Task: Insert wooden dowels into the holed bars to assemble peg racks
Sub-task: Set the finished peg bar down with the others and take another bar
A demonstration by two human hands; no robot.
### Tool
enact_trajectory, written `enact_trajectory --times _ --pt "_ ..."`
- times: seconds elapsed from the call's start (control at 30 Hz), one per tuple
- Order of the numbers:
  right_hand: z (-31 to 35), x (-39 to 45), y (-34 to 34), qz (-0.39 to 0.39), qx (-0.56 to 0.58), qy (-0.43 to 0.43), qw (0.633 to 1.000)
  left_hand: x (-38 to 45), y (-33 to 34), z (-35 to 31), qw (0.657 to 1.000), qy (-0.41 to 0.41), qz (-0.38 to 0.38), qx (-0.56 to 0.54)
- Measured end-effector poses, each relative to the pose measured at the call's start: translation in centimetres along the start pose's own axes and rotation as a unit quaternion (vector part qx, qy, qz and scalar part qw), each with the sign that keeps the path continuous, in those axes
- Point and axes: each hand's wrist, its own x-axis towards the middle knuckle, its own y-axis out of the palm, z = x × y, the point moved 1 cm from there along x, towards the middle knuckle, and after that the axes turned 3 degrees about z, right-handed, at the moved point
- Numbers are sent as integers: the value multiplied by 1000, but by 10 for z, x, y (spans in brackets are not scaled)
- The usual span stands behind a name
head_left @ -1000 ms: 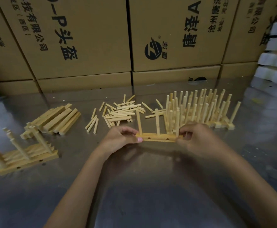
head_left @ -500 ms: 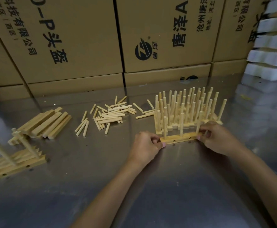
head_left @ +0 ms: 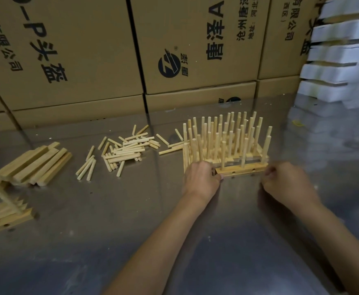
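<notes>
Pale wooden pegged bar (head_left: 241,170) sits mid-frame against finished racks (head_left: 223,141); left hand (head_left: 202,177) pinches its end, right hand (head_left: 285,179), loosely curled, has seemingly let go, parking it.

Pale matt wooden dowels (head_left: 129,150) lie on glossy metal table (head_left: 110,231).

left hand (head_left: 202,177) hides the front bar's (head_left: 241,169) left end.
</notes>
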Motion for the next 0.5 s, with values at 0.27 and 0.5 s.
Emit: enact_trajectory --times 0.27,0.5 --pt "76 -25 27 89 51 -136 985 -23 -28 25 996 86 -35 -11" --pt "165 -33 68 134 115 -250 952 -38 -86 102 990 30 -130 42"
